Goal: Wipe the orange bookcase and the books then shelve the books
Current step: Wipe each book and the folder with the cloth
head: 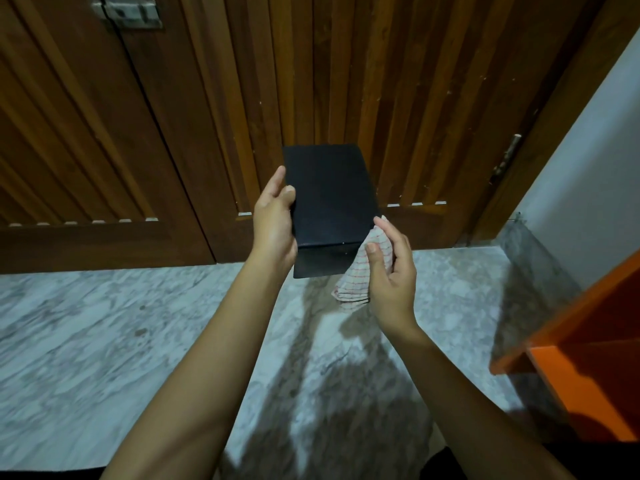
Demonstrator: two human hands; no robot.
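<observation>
Wiping looked under way on a black book (330,195), held flat in mid-air at the view's centre above the marble floor (104,341): the left hand (273,220) had its grip curled round the nine-o'clock edge, while the right hand (391,268) had its grip pinching a bunched checked cloth (353,282) against the corner at five o'clock. The orange bookcase (588,375) stood at four o'clock, well apart from the book, so I judged shelving was yet to do; whether the bookcase had been wiped could not be told.
</observation>
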